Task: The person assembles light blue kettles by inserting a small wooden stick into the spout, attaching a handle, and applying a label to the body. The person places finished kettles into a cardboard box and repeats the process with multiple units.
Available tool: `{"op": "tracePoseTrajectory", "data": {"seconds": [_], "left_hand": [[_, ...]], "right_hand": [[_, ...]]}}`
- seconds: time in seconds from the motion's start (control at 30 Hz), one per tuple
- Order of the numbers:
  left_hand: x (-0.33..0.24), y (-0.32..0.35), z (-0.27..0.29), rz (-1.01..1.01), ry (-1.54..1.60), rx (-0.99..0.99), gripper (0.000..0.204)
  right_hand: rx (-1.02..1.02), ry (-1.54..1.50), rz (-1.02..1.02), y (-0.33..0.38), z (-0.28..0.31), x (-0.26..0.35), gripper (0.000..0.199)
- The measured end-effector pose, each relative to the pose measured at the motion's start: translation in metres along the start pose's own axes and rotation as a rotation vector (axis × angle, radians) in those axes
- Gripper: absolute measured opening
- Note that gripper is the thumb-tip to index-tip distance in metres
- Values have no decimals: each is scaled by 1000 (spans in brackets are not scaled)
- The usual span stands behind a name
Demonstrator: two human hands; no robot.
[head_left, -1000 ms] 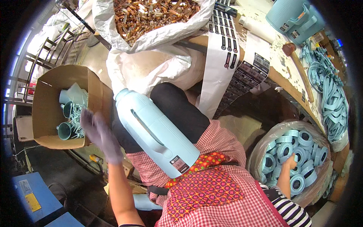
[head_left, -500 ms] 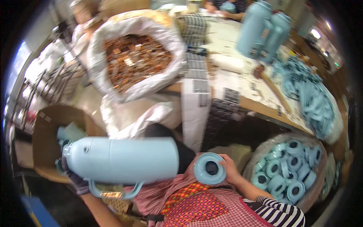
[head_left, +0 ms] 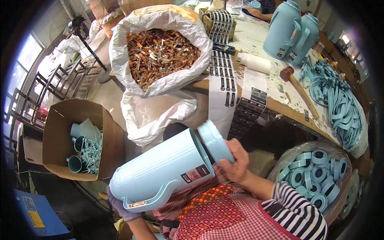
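Observation:
A light blue thermos flask casing lies tilted across my lap, its wide end up to the right and its handle toward me. My left hand, in a grey glove, is closed around the narrower lower-left end. In my bare right hand is a light blue round base cap, held by its rim. The cap is right beside the casing's wide end and tilted to it; a dark gap shows between them at the lower side. A dark label sits near that end.
At the right stands a plastic-lined container of base rings. A cardboard box with blue scraps is at left. Beyond are an open white sack, label strips, a mallet, blue straps and two finished flasks. Another person's hand shows far off.
The casing has turned from level to tilted, its wide end up and right, its handle and label now facing up. My right hand has brought the cap from apart to beside the wide end.

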State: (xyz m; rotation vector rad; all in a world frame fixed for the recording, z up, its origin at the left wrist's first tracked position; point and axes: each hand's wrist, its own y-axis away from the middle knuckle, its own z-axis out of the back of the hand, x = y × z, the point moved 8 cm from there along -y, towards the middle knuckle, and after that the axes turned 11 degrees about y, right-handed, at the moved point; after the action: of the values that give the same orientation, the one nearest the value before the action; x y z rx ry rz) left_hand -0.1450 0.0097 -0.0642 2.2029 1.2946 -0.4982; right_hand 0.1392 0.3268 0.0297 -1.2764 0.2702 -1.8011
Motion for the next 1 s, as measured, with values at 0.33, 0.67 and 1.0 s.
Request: {"op": "tracePoseTrajectory", "data": {"seconds": [0.33,0.67,1.0], "left_hand": [[-4,15,17,-57,-4,-61,50],[-44,17,-55,-695,-590,-50,36],[-20,-32,-14,-687,-947,262,61]], "right_hand": [[-76,-157,304,-16,-4,47,43],[-210,-563,-455,-29,-21,-23,34],[-134,-182,255,-39,33,26,49]]}}
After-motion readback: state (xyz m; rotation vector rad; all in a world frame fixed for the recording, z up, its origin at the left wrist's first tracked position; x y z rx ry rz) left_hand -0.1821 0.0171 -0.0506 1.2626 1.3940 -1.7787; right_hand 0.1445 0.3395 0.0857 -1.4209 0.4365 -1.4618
